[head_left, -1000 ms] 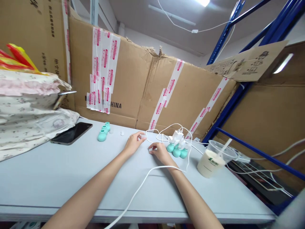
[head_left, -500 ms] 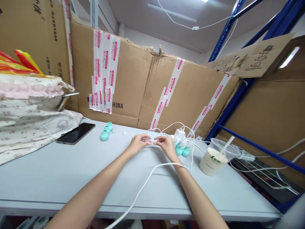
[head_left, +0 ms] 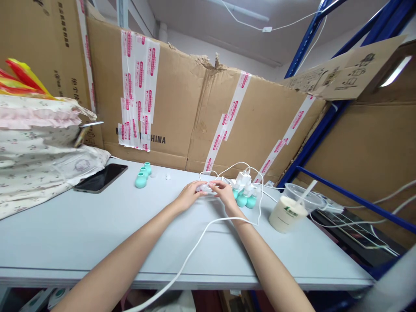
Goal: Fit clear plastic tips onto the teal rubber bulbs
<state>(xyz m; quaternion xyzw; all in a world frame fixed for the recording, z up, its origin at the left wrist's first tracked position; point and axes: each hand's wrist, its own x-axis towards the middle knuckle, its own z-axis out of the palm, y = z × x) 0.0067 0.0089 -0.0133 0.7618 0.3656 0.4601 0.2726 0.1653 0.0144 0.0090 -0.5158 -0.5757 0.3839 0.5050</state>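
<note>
My left hand (head_left: pixel 190 195) and my right hand (head_left: pixel 223 193) meet over the middle of the table. Between their fingertips is a small clear plastic piece (head_left: pixel 204 187), too small to name exactly; both hands pinch it. Just right of my right hand stand several teal bottles (head_left: pixel 242 200) with clear tops, close together. Farther left, a row of teal bottles (head_left: pixel 141 180) with open mouths stands beside small clear caps (head_left: pixel 168 177). A white cable (head_left: pixel 208 232) passes over my right wrist.
A white charger plug (head_left: pixel 243 178) with cables sits behind the teal bottles. On the right is a plastic cup (head_left: pixel 287 212) with a straw. A phone (head_left: pixel 101 178) lies at left by a floral cloth bag (head_left: pixel 39 156). Cardboard (head_left: pixel 175 108) walls the back.
The fingers have turned and closed in on the clear piece, which now lies flatter between them. The whole view has shifted slightly; the bottles, cup and phone stay in place.
</note>
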